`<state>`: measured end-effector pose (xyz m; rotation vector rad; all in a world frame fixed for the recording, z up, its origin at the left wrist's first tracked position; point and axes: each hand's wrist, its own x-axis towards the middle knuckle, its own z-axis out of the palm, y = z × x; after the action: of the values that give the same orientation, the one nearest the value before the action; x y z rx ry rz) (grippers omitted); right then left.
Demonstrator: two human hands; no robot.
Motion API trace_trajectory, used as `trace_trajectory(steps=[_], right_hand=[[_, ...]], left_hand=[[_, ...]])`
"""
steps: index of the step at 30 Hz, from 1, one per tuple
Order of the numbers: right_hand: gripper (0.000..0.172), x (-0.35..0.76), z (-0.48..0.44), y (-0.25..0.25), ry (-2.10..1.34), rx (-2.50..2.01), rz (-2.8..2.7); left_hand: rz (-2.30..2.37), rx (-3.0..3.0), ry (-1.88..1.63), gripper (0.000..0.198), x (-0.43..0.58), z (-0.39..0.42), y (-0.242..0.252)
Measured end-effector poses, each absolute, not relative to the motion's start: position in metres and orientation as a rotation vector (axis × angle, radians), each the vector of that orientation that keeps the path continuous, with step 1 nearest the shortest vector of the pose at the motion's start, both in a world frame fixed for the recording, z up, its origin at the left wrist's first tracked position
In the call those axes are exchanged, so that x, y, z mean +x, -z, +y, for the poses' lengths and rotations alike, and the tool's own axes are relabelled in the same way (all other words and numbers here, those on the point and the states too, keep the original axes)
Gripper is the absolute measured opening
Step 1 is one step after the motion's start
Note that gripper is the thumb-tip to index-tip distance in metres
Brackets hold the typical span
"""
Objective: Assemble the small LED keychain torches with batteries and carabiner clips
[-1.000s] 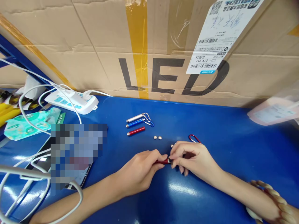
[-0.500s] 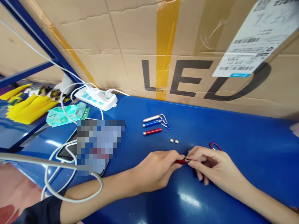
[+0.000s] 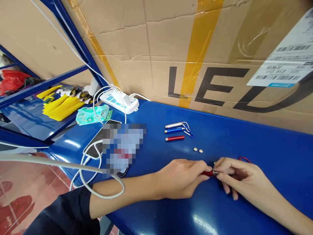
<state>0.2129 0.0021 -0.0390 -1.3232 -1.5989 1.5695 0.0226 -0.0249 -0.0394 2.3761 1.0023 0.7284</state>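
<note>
Left hand (image 3: 182, 178): grip closed around a small red metal tube (image 3: 207, 173), with only its right end showing past the fingers. Right hand (image 3: 241, 178): thumb and forefinger pinched narrow on that tube's silvery tip. The tube lies level, low at the glossy blue counter (image 3: 269, 143), near side, right of centre; contact with the surface cannot be told. Two small silver button cells (image 3: 198, 150) sit side by side just beyond the hands. Farther left lie three pen-shaped metal tubes (image 3: 174, 130), silver, blue and red. A brown cardboard box printed "LED" (image 3: 151, 58) stands at the far edge.

Bare blue tabletop (image 3: 269, 143) right of button cells (image 3: 198, 150); keychain torches (image 3: 174, 132), phone (image 3: 96, 145), cables (image 3: 49, 162) leftward.
</note>
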Motion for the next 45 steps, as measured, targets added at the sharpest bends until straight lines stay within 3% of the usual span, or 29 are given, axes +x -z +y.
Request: trace_trajectory(steps=[28, 40, 45], right_hand=[[0.019, 0.222, 0.009, 0.034, -1.839, -1.201, -1.673], [0.018, 0.223, 0.008, 0.036, -1.665, -1.134, -1.882], [0.029, 0.226, 0.005, 0.033, -1.267, -0.826, -2.244]], left_hand=[[0.836, 2.36, -0.629, 0.017, 0.02, -0.024, 0.031], [0.886, 2.351, -0.606, 0.017, 0.022, -0.022, 0.033], [0.926, 2.347, -0.581, 0.015, 0.023, -0.024, 0.034]])
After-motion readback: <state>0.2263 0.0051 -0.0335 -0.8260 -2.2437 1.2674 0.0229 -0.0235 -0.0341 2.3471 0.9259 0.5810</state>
